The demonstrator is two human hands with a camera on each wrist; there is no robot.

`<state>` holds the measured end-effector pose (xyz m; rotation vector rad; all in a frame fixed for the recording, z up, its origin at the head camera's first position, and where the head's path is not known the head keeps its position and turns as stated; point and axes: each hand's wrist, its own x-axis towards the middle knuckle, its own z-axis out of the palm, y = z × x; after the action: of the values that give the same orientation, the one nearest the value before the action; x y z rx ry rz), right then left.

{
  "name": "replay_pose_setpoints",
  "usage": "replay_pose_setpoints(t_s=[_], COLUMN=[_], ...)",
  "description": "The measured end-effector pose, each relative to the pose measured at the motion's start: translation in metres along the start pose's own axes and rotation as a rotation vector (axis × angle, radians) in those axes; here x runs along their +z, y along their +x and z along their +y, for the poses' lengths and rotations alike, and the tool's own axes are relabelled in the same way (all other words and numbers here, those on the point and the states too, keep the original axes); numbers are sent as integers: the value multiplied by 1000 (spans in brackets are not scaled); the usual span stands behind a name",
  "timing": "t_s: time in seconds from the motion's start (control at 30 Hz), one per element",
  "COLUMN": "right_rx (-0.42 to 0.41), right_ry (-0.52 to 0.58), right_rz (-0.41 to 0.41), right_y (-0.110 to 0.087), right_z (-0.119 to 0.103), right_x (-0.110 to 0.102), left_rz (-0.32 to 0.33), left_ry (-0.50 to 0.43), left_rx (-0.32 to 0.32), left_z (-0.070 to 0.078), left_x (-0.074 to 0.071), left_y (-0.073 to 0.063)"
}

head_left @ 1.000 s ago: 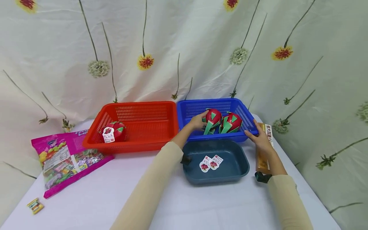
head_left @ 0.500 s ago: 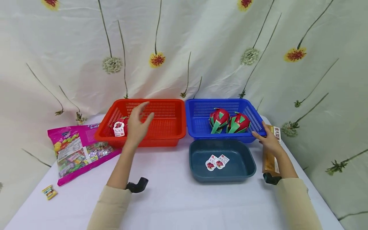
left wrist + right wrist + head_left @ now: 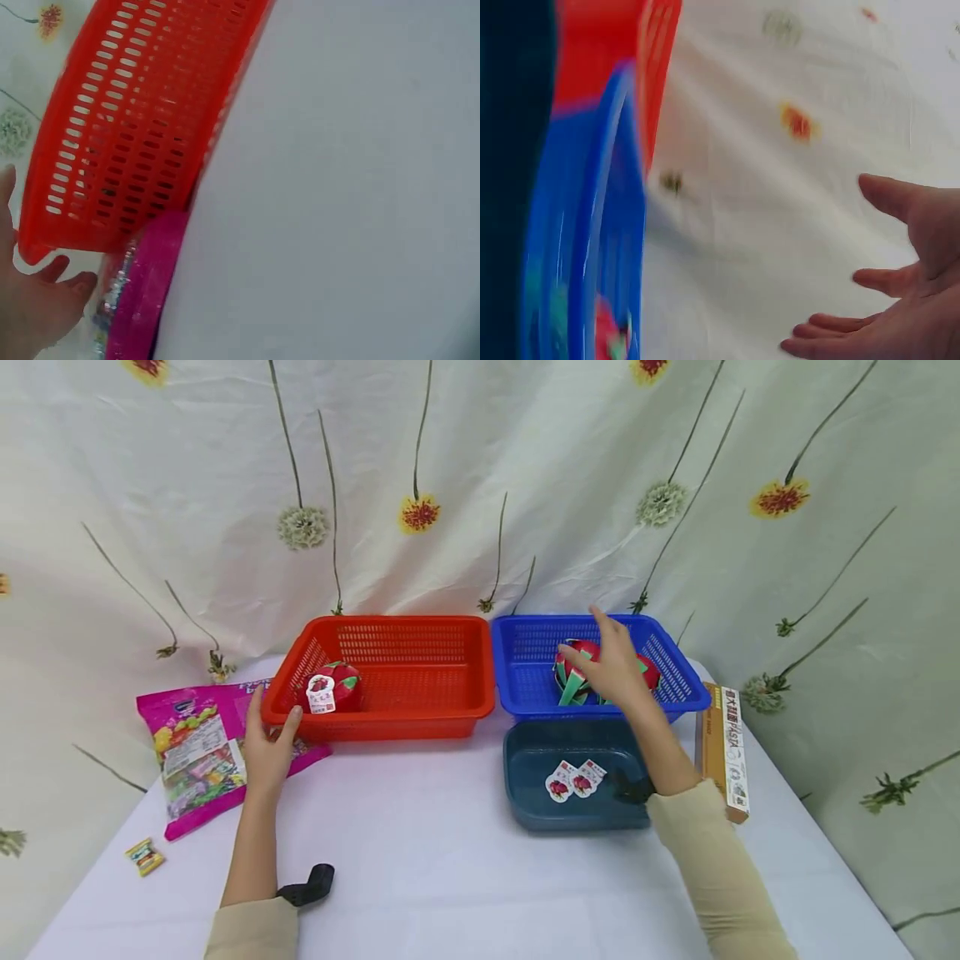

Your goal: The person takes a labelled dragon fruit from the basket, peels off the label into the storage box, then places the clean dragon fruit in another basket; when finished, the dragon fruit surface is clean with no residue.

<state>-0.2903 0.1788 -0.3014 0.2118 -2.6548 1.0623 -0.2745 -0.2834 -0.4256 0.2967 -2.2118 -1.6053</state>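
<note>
At its near left corner, my left hand (image 3: 267, 747) holds the rim of a red plastic basket (image 3: 420, 725), thumb on the near side and fingers on the left end. Inside that basket lies a red dragon fruit (image 3: 347, 687) with a white sticker (image 3: 321, 694) on it. My right hand (image 3: 618, 668) hovers over the blue basket (image 3: 525, 685), fingers spread and holding nothing. Two more dragon fruits (image 3: 576, 677) lie in the blue basket, partly hidden behind that hand. The right wrist view shows the right hand (image 3: 907, 292) spread in the air.
A dark teal tray (image 3: 536, 821) with two fruit stickers (image 3: 572, 780) stands before the blue basket. A pink candy bag (image 3: 198, 760) lies at left, partly under the red basket. A small wrapped candy (image 3: 145, 857) and an upright-lettered pasta box (image 3: 726, 752) flank the table.
My left hand has left a dragon fruit in the blue basket and moved left to the red basket's corner. My right hand has let go of the blue basket's right rim and risen over it.
</note>
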Motion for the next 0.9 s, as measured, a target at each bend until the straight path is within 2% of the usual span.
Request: replay_pose_setpoints(t_s=[0.07,0.13,0.23,0.33,0.47,0.57,0.7,0.8,0.9], right_rx=[-69,-117,-137,-88,22,59,74,94,148], right_ry=[90,176,271,329,390,449,485,463,380], right_rz=[15,14,-21,-79,-154,-202,-256,-288,-322], right_y=[13,26,42,52,56,58,59,59,58], right_z=[-30,-58,-93,-121,-141,-148,-152,-155,-158], right_x=[29,62,114,165,217,244,269,281,290], left_rz=[-7,-6,-18,-52,-92,-98,-92,-95,-98], left_ry=[-64,-87,-126,-149,-181,-196,-204,-216,-215], left_rx=[-21,-32,-33,-34,-38,-44,-48,-41,-29], left_z=[-8,-12,-9,0,4,1,0,-1,-1], left_x=[0,0,-1,-3,-4,-7,-9,-9,-8], left_y=[3,4,0,-8,-11,-10,-11,-11,-11])
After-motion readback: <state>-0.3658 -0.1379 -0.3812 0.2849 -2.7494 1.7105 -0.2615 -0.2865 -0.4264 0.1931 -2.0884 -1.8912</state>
